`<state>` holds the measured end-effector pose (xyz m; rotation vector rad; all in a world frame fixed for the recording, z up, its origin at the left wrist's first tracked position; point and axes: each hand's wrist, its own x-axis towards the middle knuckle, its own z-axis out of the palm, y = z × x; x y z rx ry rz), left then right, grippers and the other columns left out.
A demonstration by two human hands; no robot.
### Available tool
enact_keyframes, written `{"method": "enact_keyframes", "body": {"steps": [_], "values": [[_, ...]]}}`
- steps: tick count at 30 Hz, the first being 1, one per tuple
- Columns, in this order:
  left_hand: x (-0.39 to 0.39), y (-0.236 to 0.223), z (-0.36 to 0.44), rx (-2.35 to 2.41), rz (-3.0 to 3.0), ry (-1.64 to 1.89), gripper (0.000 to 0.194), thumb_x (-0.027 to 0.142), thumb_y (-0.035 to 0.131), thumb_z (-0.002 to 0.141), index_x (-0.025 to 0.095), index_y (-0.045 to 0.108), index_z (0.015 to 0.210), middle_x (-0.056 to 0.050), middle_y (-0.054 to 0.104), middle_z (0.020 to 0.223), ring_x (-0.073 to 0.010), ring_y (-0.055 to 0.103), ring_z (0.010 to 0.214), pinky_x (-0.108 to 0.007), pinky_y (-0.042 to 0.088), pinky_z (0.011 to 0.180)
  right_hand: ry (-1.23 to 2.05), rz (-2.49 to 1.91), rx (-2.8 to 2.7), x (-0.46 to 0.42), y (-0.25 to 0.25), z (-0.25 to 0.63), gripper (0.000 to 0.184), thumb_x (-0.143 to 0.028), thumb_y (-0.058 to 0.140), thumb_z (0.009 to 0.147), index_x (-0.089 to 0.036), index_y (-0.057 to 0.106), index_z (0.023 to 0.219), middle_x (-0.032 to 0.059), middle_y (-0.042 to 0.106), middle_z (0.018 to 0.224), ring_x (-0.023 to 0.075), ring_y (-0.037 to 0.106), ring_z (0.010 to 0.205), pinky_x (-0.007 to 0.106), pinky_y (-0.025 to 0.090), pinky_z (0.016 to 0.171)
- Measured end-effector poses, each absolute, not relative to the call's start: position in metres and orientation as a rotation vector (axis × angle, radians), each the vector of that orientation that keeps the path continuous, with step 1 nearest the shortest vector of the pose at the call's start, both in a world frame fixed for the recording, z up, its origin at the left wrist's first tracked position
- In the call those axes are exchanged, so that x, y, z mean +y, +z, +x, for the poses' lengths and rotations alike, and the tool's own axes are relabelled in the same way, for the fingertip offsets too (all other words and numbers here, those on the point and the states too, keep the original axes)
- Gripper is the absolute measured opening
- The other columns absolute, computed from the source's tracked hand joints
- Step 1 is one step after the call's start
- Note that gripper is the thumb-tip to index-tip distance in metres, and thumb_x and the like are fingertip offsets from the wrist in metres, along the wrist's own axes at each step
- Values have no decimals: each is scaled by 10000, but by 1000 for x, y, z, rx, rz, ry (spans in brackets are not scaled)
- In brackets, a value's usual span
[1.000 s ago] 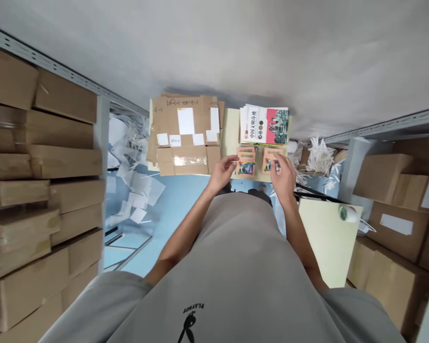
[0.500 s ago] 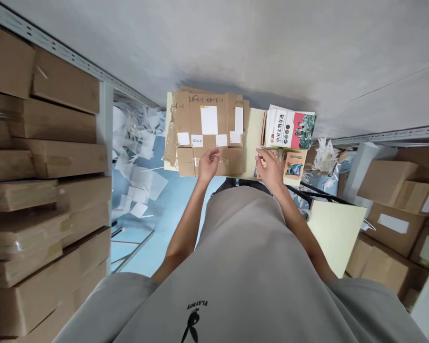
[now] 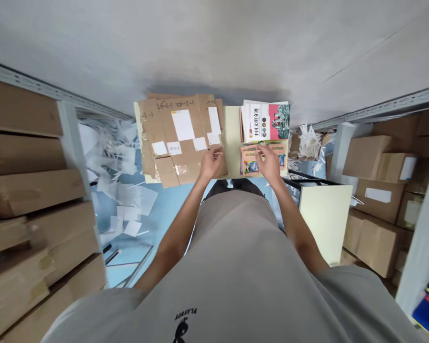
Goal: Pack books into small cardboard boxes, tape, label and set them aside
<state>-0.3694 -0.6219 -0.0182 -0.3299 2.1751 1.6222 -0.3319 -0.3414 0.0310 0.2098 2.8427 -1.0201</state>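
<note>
My left hand (image 3: 211, 163) is over the right edge of a flattened cardboard box (image 3: 191, 166), its fingers loosely bent and nothing visible in them. Whether it touches the cardboard I cannot tell. White paper labels and handwritten marks show on the cardboard. My right hand (image 3: 268, 162) is above orange-covered booklets (image 3: 250, 165) lying side by side, thumb and fingers apart and partly hiding them. Just behind these lies a stack of books (image 3: 267, 121), the top one with a white, pink and green cover. All this rests on a pale yellow tabletop (image 3: 232, 128).
Cardboard boxes (image 3: 32, 193) fill shelving on my left, and more boxes (image 3: 366, 157) stand on the right rack. Loose white paper sheets (image 3: 128, 209) litter the blue floor at left. Paper strips (image 3: 310, 140) and a pale panel (image 3: 323, 224) are to my right. A grey wall (image 3: 214, 47) rises behind the table.
The view has turned, so table and shelves appear shifted left. My right hand is now farther left over the orange booklets; my left hand is nearer the cardboard's right edge.
</note>
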Motion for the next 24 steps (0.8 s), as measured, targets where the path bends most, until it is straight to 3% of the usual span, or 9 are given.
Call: {"method": "enact_keyframes", "body": {"steps": [6, 12, 16, 20, 24], "values": [[-521, -45, -414, 2187, -193, 1551, 448, 262, 773, 1005, 160, 753, 1441, -237, 745, 1586, -385, 792, 1371, -565, 616, 1274, -955, 683, 2989, -222, -30, -380, 513, -549, 655, 1112, -173, 757, 1446, 252, 803, 1419, 393, 769, 1347, 642, 615, 1241], [-457, -66, -426, 2246, -262, 1537, 373, 123, 846, 895, 182, 732, 1245, -255, 713, 1494, -497, 613, 1589, -677, 437, 1426, -914, 781, 2784, -187, -71, -429, 617, -533, 868, 969, -90, 741, 1379, 330, 732, 1439, 448, 687, 1433, 701, 551, 1288], [-441, -68, -416, 2332, -310, 1536, 346, 94, 830, 869, 186, 724, 1185, -261, 674, 1572, -497, 541, 1664, -642, 382, 1467, -1042, 815, 2776, -181, -82, -431, 643, -511, 924, 898, -112, 746, 1370, 285, 747, 1402, 417, 720, 1342, 684, 587, 1244], [-435, -68, -411, 2348, -392, 1474, 332, 144, 823, 894, 165, 749, 1216, -263, 689, 1582, -493, 518, 1704, -607, 388, 1474, -1164, 762, 2757, -167, -86, -428, 437, -424, 876, 915, -152, 785, 1244, 180, 791, 1216, 354, 743, 1201, 663, 621, 1194], [-434, -71, -406, 2328, -401, 1497, 292, 191, 835, 880, 186, 782, 1167, -228, 720, 1570, -487, 545, 1693, -598, 438, 1450, -1092, 860, 2721, -158, -83, -431, 342, -271, 912, 838, -126, 785, 1120, 197, 775, 1207, 373, 753, 1183, 686, 606, 1201]]}}
